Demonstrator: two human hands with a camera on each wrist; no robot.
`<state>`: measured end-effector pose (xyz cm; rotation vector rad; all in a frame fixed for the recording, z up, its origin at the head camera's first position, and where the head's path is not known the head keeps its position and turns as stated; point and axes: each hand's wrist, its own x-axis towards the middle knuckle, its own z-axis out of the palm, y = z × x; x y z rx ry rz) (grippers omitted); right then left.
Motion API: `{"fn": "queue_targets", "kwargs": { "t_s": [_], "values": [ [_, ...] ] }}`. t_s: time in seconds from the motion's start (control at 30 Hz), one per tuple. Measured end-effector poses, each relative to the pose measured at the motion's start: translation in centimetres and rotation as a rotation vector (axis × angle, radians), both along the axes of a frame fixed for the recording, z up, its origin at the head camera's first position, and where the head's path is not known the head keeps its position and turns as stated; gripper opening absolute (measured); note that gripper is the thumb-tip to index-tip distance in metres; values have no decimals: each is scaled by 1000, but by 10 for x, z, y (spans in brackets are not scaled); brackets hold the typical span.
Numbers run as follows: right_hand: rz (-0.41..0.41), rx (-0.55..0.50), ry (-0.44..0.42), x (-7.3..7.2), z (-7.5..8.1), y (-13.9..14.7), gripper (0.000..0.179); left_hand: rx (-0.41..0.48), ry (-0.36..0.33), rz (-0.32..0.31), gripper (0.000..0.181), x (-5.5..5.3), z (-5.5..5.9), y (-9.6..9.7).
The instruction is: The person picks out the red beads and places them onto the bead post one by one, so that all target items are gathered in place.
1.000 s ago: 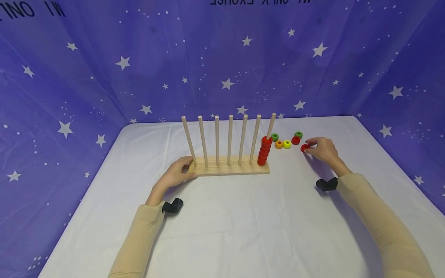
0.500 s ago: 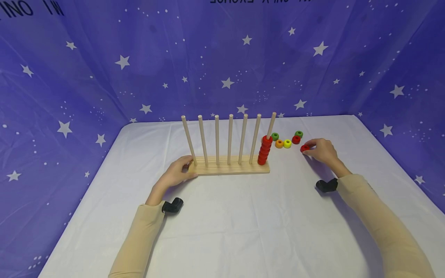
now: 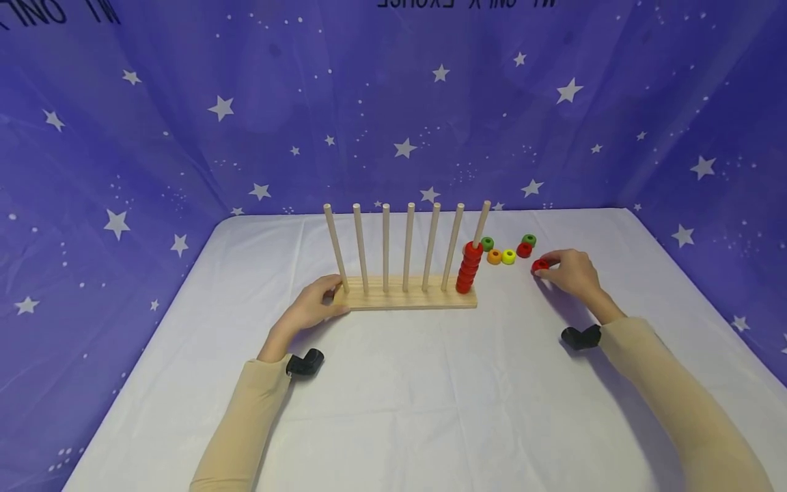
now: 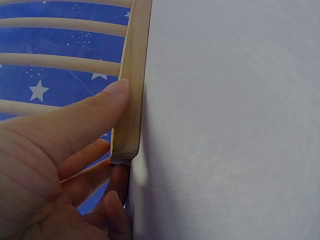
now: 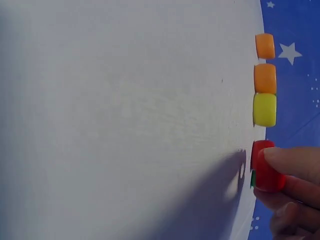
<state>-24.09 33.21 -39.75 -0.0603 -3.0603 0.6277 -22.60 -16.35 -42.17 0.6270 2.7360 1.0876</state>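
My left hand (image 3: pixel 312 305) grips the left end of a wooden base (image 3: pixel 406 301) with a row of upright pegs; in the left wrist view its thumb (image 4: pixel 112 97) lies along the base's front edge. Several red beads (image 3: pixel 469 270) are stacked on the rightmost peg, and the other pegs are bare. Off to the right, my right hand (image 3: pixel 573 275) pinches a red bead (image 5: pixel 269 175) between thumb and fingers, low over the white tabletop.
Loose beads lie behind and right of the base: a green bead (image 3: pixel 487 244), an orange bead (image 3: pixel 494 257), a yellow bead (image 3: pixel 508 257), another red bead (image 3: pixel 524 250) and a second green one. Another orange bead (image 5: pixel 265 46) shows in the right wrist view. A starry blue cloth (image 3: pixel 369 102) hangs behind.
My right hand and the pinched red bead have come very slightly nearer to me. The left hand keeps its hold on the base, and the head view has shifted a little.
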Motion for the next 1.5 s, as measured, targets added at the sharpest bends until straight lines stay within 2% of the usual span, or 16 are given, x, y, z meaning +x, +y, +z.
{"fn": "queue_targets", "kwargs": {
  "t_s": [0.47,0.7,0.93,1.23,1.5],
  "values": [
    [2,-6,220,15,6,-14,39,-16,-10,9,65,1,2,1],
    [17,-14,323,18,14,-22,36,-23,-13,14,65,0,1,1],
    [61,-16,411,23,24,-30,37,-34,-16,11,65,0,1,1],
    [126,-36,605,30,39,-45,32,-20,-21,8,65,-1,1,1],
    [176,-58,677,36,52,-59,29,-28,-27,7,66,-1,2,1]
  ]
}}
